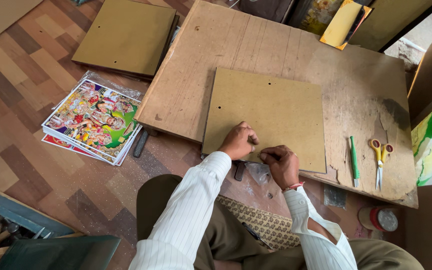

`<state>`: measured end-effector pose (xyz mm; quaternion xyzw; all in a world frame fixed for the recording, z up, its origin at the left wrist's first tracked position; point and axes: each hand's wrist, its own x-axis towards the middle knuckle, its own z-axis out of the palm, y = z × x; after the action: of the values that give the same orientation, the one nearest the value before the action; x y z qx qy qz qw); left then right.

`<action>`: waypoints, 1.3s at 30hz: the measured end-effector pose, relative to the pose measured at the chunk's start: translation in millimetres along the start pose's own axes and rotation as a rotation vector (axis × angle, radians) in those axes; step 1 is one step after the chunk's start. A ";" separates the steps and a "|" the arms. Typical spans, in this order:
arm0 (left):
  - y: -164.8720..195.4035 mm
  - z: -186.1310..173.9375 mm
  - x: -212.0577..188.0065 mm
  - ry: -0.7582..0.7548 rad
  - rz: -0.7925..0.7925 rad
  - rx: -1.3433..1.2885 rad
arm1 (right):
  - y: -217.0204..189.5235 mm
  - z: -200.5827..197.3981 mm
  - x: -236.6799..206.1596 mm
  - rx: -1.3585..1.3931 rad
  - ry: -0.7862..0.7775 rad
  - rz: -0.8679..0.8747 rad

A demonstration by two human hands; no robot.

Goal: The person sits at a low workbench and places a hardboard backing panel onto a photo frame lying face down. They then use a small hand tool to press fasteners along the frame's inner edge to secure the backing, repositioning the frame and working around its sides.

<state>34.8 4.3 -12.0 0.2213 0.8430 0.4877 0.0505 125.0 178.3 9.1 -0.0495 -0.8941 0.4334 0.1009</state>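
A square brown backing board (268, 112) lies flat on a low, worn wooden work table (356, 85). Both my hands rest at the board's near edge. My left hand (238, 141) is curled with fingertips pressed on the edge. My right hand (281, 164) sits just beside it, fingers pinched together on the same edge; whatever small thing it may pinch is hidden. Both arms wear white striped sleeves, and a red thread circles the right wrist.
Yellow-handled scissors (380, 159) and a green-handled tool (354, 161) lie on the table's right. A stack of colourful printed pictures (95, 120) sits on the floor at left, more brown boards (126, 35) behind it. A red-lidded round container (379, 218) stands beneath the table's right corner.
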 end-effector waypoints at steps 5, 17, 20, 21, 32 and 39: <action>-4.2 4.3 0.7 0.028 0.020 0.004 | -5.8 0.3 -2.5 -0.017 -0.006 -0.008; -4.2 3.8 0.6 0.019 0.012 0.012 | -17.1 5.7 3.2 -0.073 0.016 0.113; -2.1 1.5 0.0 0.021 0.024 0.020 | -20.7 6.3 6.7 -0.078 -0.002 0.167; -1.0 1.3 -0.5 0.018 0.026 0.023 | -21.6 6.7 6.4 -0.081 0.018 0.157; 9.3 -3.9 -0.9 0.041 0.061 0.051 | -10.5 4.8 11.1 0.036 -0.002 0.148; 7.6 -5.4 -1.3 0.010 0.071 0.018 | 10.0 -12.2 -76.8 0.056 0.051 -0.048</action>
<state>36.8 2.7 -3.0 0.2493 0.8393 0.4825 0.0268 202.6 180.3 -1.9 -0.0362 -0.8798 0.4541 0.1357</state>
